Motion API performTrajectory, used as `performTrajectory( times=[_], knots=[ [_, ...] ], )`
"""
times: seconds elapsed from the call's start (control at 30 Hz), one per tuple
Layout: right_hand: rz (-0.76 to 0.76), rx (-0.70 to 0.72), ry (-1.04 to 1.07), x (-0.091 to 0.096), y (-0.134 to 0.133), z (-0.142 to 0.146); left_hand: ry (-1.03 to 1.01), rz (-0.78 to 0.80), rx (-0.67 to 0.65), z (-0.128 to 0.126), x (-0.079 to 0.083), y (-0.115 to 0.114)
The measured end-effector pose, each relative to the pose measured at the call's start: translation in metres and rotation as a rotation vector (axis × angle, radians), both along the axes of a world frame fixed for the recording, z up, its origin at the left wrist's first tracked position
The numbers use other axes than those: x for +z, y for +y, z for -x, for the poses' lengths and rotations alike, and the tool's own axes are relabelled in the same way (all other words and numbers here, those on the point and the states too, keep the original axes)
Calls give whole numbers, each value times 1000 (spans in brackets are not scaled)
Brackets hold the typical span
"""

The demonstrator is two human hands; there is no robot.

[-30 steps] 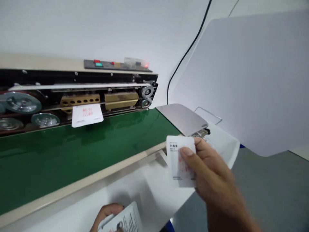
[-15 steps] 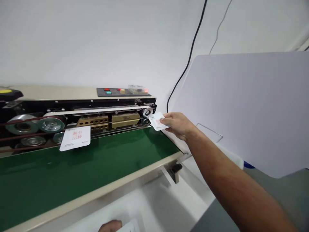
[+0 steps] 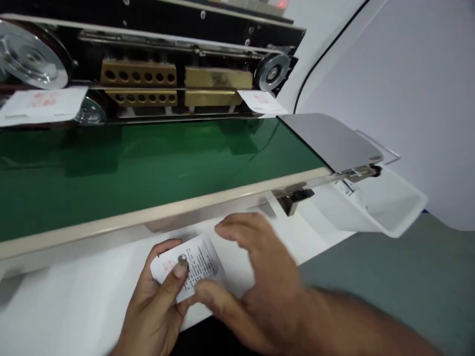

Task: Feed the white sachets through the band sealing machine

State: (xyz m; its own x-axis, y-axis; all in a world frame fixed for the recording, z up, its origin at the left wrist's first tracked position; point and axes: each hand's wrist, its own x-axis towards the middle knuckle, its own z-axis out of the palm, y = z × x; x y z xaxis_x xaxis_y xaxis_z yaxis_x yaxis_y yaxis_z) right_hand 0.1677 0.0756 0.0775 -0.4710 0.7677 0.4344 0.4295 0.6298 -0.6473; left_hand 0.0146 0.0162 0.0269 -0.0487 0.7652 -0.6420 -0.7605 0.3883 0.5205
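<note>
In my left hand [image 3: 154, 301] is a small white packet [image 3: 202, 259] with black print and a faint red mark, its thumb pressed on top. A small dark round spot shows by the thumb; I cannot make out what it is. My right hand [image 3: 267, 277] is just to the right, thumb and fingers apart, the thumb close to the packet's lower right edge. Another white packet [image 3: 261, 101] sits at the right end of the band sealer [image 3: 218, 78], its top edge at the rollers. A further white packet [image 3: 44, 106] sticks out of the sealer at the left.
A green conveyor belt [image 3: 166, 163] runs along the sealer, with a cream rail in front. At its right end is a grey metal plate [image 3: 330, 138]. Below that hangs a white bin [image 3: 393, 207]. A black cable [image 3: 326, 47] runs down the wall.
My right hand has let go of a packet at the sealer's right end and come back to my left hand. The view has moved closer and lower, bringing the left hand's packet into sight.
</note>
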Motion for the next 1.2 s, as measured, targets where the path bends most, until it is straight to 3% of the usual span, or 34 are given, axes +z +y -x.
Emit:
performTrajectory(
  times=[0.07, 0.13, 0.2, 0.27, 0.33, 0.4, 0.47, 0.53, 0.63, 0.67, 0.8, 0.83, 0.93, 1.2],
  knots=[
    [116, 32, -9, -27, -14, 2, -28, 28, -12, 1, -3, -1],
    [332, 25, 31, -44, -14, 2, -35, 26, -28, 0, -4, -2],
    [479, 18, 76, -51, -9, -2, -35, 0, -30, -1, -6, -1],
    [532, -61, 165, -51, -6, -7, -9, -7, -17, -2, -6, 2],
    [411, -183, 285, -50, -7, -12, 39, 14, -1, -3, -5, 4],
    [150, -201, 312, -48, -10, -15, 61, 24, -14, -4, -4, 5],
    [-56, -83, 205, -47, -11, -15, 13, 20, -30, -6, -2, 5],
    [-72, 89, 56, -45, -11, -13, -59, 13, -59, -6, -2, 3],
    [106, 251, -9, -42, -7, -10, -54, -7, -114, -6, -4, 0],
    [167, 227, 26, -41, -5, -10, -30, -28, -144, -5, -5, 0],
    [450, -127, 205, -44, 0, -13, 39, -80, -285, -3, -13, -1],
    [567, -142, 237, -46, 1, -13, 58, -94, -321, -2, -15, -1],
    [826, 3, 301, -48, 3, -11, 123, -133, -392, -1, -20, -3],
    [857, -116, 341, -47, 6, -9, 282, -202, -640, 2, -24, -5]
  ],
)
